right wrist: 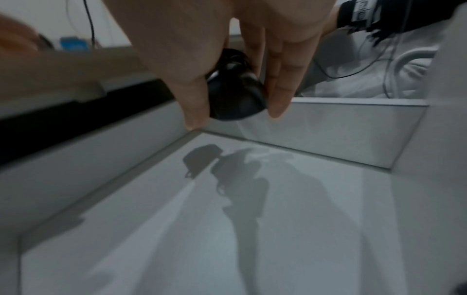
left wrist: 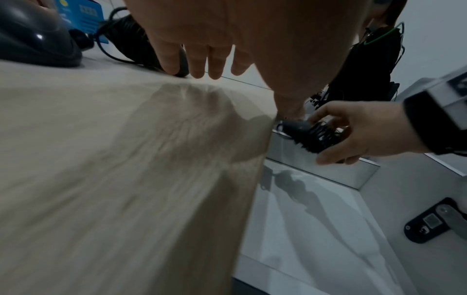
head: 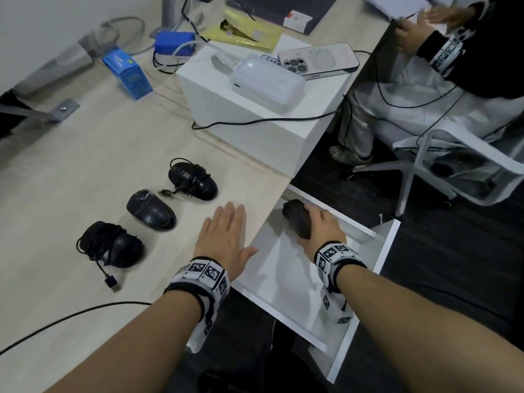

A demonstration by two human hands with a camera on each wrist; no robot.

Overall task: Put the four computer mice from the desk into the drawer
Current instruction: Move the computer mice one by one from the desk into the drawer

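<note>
Three black mice lie in a row on the pale desk: one wrapped in its cable (head: 110,245), a bare one (head: 150,209) in the middle, and another cable-wrapped one (head: 192,177) farthest off. My left hand (head: 224,231) rests flat and open on the desk beside its right edge. My right hand (head: 320,228) grips a fourth black mouse (head: 296,218) above the far corner of the white open drawer (head: 283,279). In the right wrist view thumb and fingers (right wrist: 278,95) clasp that mouse (right wrist: 235,95) just above the drawer floor (right wrist: 252,219).
A white box (head: 255,109) behind the mice carries a white case (head: 266,80) and a phone (head: 317,59). A black cable (head: 56,321) crosses the near desk. Another person sits at the right on a white chair (head: 439,154). A blue box (head: 127,72) stands farther back.
</note>
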